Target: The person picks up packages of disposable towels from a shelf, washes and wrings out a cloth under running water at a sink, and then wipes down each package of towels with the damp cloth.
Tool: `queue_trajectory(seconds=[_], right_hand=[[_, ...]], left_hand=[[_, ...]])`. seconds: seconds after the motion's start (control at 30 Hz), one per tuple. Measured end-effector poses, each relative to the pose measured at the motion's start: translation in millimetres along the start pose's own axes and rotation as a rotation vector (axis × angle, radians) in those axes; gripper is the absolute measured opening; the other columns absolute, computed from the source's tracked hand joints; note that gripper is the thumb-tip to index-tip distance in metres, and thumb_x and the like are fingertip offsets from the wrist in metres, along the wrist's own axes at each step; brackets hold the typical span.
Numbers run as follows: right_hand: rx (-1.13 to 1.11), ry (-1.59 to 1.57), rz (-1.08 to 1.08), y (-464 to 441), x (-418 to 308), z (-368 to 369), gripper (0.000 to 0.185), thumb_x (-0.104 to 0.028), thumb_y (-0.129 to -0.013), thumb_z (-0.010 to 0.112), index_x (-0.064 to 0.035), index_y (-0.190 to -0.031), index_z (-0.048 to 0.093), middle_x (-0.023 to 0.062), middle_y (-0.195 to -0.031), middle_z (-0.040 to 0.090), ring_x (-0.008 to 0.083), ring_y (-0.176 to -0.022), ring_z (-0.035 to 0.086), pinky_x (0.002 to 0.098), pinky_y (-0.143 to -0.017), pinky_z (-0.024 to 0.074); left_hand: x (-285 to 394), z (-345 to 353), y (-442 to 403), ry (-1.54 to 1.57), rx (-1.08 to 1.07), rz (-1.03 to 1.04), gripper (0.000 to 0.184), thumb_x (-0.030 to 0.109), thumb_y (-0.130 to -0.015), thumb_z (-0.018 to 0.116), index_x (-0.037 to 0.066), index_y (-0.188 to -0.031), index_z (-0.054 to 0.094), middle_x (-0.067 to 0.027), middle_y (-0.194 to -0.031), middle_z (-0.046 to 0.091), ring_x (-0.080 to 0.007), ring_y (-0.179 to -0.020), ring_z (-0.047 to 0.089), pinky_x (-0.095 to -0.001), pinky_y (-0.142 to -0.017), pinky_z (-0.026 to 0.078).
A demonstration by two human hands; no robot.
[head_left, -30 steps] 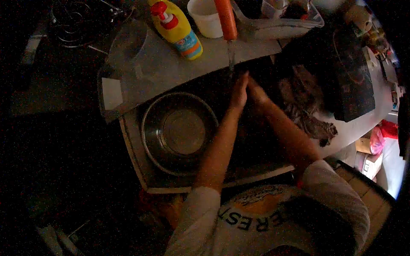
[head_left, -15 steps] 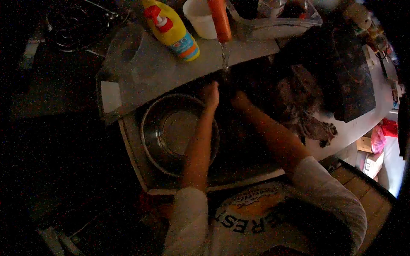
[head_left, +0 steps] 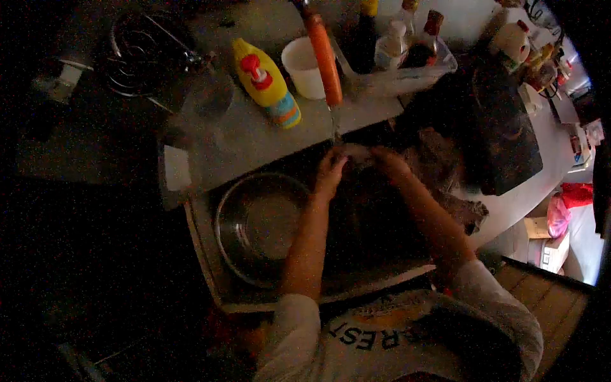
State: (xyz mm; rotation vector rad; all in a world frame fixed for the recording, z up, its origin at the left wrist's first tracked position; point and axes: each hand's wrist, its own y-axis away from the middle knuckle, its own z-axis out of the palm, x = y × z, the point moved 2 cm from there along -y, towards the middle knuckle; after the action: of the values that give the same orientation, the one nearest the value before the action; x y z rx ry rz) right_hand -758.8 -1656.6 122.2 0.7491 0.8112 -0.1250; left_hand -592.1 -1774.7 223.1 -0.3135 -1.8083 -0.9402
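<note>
Water runs from the end of an orange hose (head_left: 325, 60) into the dark sink (head_left: 372, 235). Just under the stream, my left hand (head_left: 331, 170) has its fingers curled round one side of a pale, blurred object (head_left: 358, 151). My right hand (head_left: 390, 163) grips the other side of it. Dim light hides what kind of object this is. To the left of my left forearm, a round metal basin (head_left: 237, 239) sits in the sink.
Behind the sink are a yellow bottle with a red pump (head_left: 267, 86), a white tub (head_left: 305, 67) and a clear bin (head_left: 382, 83) of bottles. A crumpled cloth (head_left: 468, 213) lies at the right edge, near a dark box-like object (head_left: 509, 137).
The pale object now shows between my hands, which have risen into view below the stream. My right hand has moved right, away from the left. The whole view has shifted slightly.
</note>
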Motion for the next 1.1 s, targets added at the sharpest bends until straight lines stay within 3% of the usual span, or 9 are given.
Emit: queue_trajectory(seconds=[0.07, 0.2, 0.3, 0.53, 0.63, 0.7, 0.77, 0.83, 1.1], right_hand=[[0.151, 0.426, -0.405, 63, -26, 57, 0.023, -0.024, -0.085, 0.056, -0.0058, -0.099, 0.056, 0.0054, -0.098, 0.056, 0.0167, -0.093, 0.051, 0.0319, -0.081, 0.0418], [0.095, 0.166, -0.262, 22, 30, -14, 0.019, -0.019, -0.081, 0.062, -0.0092, -0.096, 0.055, 0.0021, -0.090, 0.056, 0.0122, -0.076, 0.051, 0.0251, -0.064, 0.0415], [0.146, 0.187, -0.211, 81, -20, 42, 0.020, -0.014, -0.079, 0.065, -0.0092, -0.093, 0.053, 0.0022, -0.087, 0.056, 0.0090, -0.066, 0.050, 0.0215, -0.054, 0.0402], [0.125, 0.134, -0.195, 101, -40, 77, 0.028, -0.015, -0.080, 0.066, -0.0093, -0.101, 0.049, 0.0028, -0.088, 0.055, 0.0112, -0.066, 0.051, 0.0230, -0.054, 0.0421], [0.142, 0.073, -0.384, 59, 2, 42, 0.045, -0.025, -0.083, 0.062, -0.0085, -0.119, 0.041, 0.0063, -0.102, 0.054, 0.0171, -0.080, 0.055, 0.0293, -0.067, 0.0463], [0.355, 0.687, 0.173, 27, 43, 9, 0.065, -0.044, -0.085, 0.053, -0.0102, -0.134, 0.026, 0.0108, -0.120, 0.048, 0.0250, -0.103, 0.050, 0.0399, -0.084, 0.0425], [0.230, 0.572, 0.130, 19, 47, 15, 0.068, -0.048, -0.084, 0.051, -0.0113, -0.135, 0.024, 0.0105, -0.124, 0.043, 0.0256, -0.107, 0.046, 0.0405, -0.087, 0.0399], [0.003, 0.319, 0.034, 17, 49, 28, 0.074, -0.055, -0.082, 0.047, -0.0135, -0.138, 0.021, 0.0098, -0.133, 0.032, 0.0268, -0.116, 0.038, 0.0417, -0.093, 0.0347], [-0.212, 0.543, 0.077, -56, 22, 58, 0.054, -0.044, -0.086, 0.040, -0.0104, -0.128, 0.035, 0.0084, -0.129, 0.037, 0.0225, -0.113, 0.041, 0.0371, -0.095, 0.0341]], left_hand=[[-44, 10, -17, -0.008, 0.210, -0.003, 0.044, 0.036, -0.080, 0.061, 0.006, -0.111, 0.051, -0.0057, -0.082, 0.054, -0.0144, -0.070, 0.049, -0.0316, -0.060, 0.039], [-79, 13, -14, 0.043, 0.195, 0.172, 0.028, 0.029, -0.082, 0.060, 0.002, -0.091, 0.060, -0.0081, -0.083, 0.058, -0.0148, -0.073, 0.052, -0.0304, -0.062, 0.042], [-181, -4, -57, -0.089, 0.113, 0.293, 0.036, 0.030, -0.078, 0.063, 0.001, -0.098, 0.059, -0.0128, -0.092, 0.061, -0.0234, -0.084, 0.058, -0.0364, -0.073, 0.046], [-120, -1, -29, -0.642, -0.125, 0.034, 0.047, 0.028, -0.073, 0.065, 0.005, -0.113, 0.055, -0.0172, -0.112, 0.056, -0.0328, -0.101, 0.054, -0.0425, -0.084, 0.044], [-132, 8, -32, -0.583, -0.122, 0.352, 0.052, 0.026, -0.075, 0.062, 0.008, -0.122, 0.048, -0.0165, -0.122, 0.050, -0.0309, -0.110, 0.049, -0.0413, -0.088, 0.041], [-141, 23, -39, -0.311, -0.184, 0.439, 0.056, 0.024, -0.078, 0.059, 0.010, -0.129, 0.040, -0.0158, -0.130, 0.043, -0.0286, -0.118, 0.043, -0.0389, -0.092, 0.038], [-146, 38, -61, -0.055, -0.237, 0.408, 0.058, 0.022, -0.081, 0.056, 0.011, -0.133, 0.035, -0.0152, -0.134, 0.038, -0.0270, -0.122, 0.038, -0.0368, -0.094, 0.036], [-147, 49, -93, 0.633, -0.315, -0.411, 0.048, 0.022, -0.084, 0.053, 0.010, -0.129, 0.039, -0.0125, -0.132, 0.040, -0.0240, -0.120, 0.038, -0.0339, -0.094, 0.034], [-61, 18, -123, 0.058, -0.070, 0.021, 0.050, 0.044, -0.079, 0.058, 0.004, -0.108, 0.054, -0.0085, -0.101, 0.056, -0.0215, -0.096, 0.051, -0.0361, -0.085, 0.039]])
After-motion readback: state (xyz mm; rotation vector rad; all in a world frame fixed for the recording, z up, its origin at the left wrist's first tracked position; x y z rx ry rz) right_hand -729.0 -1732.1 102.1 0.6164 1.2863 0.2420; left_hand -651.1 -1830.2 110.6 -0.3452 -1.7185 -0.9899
